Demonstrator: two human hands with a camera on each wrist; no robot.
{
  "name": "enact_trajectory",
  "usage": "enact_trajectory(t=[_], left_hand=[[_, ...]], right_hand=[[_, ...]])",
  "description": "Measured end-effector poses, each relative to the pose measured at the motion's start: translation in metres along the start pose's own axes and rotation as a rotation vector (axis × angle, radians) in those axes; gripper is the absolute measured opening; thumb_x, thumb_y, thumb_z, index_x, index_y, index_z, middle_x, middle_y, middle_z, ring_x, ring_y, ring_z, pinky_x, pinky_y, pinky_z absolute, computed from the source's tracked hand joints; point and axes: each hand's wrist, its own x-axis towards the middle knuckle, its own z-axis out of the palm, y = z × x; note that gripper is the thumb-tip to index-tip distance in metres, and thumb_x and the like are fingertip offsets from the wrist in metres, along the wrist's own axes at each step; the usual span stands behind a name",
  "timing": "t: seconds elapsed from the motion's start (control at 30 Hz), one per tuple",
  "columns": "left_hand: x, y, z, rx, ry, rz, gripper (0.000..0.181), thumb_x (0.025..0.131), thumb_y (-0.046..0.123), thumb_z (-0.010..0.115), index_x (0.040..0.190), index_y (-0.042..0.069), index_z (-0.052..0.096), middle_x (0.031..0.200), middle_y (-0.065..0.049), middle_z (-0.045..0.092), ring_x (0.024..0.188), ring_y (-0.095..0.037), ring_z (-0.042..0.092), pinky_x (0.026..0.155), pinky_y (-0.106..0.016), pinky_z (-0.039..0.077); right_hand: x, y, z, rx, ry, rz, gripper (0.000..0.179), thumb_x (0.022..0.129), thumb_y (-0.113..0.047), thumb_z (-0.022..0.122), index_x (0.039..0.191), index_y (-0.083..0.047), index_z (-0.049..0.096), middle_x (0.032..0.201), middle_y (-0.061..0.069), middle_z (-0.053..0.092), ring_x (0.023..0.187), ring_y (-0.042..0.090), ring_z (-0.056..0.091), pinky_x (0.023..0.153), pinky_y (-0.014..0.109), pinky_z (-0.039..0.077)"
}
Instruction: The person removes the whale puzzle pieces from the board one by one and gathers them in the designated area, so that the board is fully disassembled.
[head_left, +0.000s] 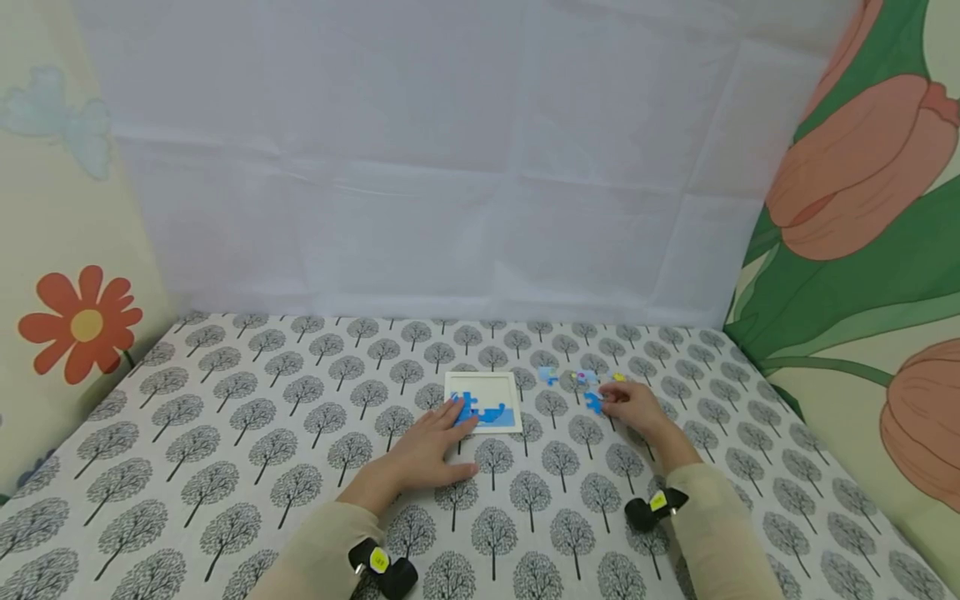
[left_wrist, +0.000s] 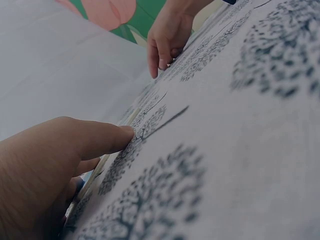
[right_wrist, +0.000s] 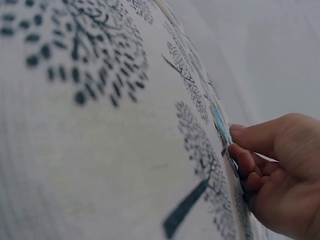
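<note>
Left hand (head_left: 427,450) splayed on rimmed tray (head_left: 495,384), right hand (head_left: 639,410) seemingly pinching knobbed blue piece (head_left: 593,402)

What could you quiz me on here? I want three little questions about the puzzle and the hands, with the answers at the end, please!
1. True or false: the left hand is at the white frame.
2. What colour is the puzzle piece at the right hand? a) red b) blue c) black
3. Fill in: the tablecloth is printed with ____.

Key: 1. True. 2. b) blue. 3. trees.
</note>
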Motion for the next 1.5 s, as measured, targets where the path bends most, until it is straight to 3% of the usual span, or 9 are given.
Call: enact_trajectory(t=[0.5,0.9,1.27,1.5], left_hand=[[0.000,0.000,-0.002,-0.024,-0.007,0.002,0.067,0.081,0.043,0.052,0.133,0.004,0.034,0.138,-0.022,0.016,0.125,-0.036,0.012,0.099,-0.048,0.014],[0.000,0.001,-0.003,-0.083,0.021,-0.019,0.059,0.082,0.032,0.054,0.130,0.002,0.037,0.137,-0.023,0.019,0.125,-0.036,0.014,0.098,-0.049,0.014],[0.000,0.003,-0.008,-0.059,0.034,-0.022,0.062,0.081,0.035,0.056,0.129,0.000,0.039,0.136,-0.023,0.020,0.124,-0.037,0.016,0.097,-0.051,0.015],[-0.005,0.006,-0.012,-0.042,0.007,-0.016,0.063,0.082,0.036,0.055,0.130,0.001,0.036,0.136,-0.022,0.022,0.124,-0.037,0.018,0.097,-0.051,0.015]], right_hand=[[0.001,-0.002,-0.006,0.084,-0.019,0.093,0.034,0.086,-0.013,0.052,0.115,0.004,0.051,0.103,0.015,0.055,0.085,0.024,0.052,0.065,0.032,0.044],[0.004,-0.013,-0.014,0.065,-0.050,0.091,0.034,0.087,-0.015,0.052,0.116,0.002,0.050,0.096,0.012,0.055,0.080,0.023,0.050,0.066,0.034,0.044],[0.011,-0.030,-0.002,-0.016,-0.045,-0.042,0.032,0.084,-0.015,0.056,0.111,0.002,0.055,0.083,0.007,0.057,0.070,0.018,0.051,0.059,0.029,0.044],[0.015,-0.042,0.016,0.085,-0.100,-0.089,0.034,0.085,-0.015,0.056,0.112,0.005,0.053,0.092,0.010,0.056,0.080,0.023,0.053,0.067,0.035,0.046]])
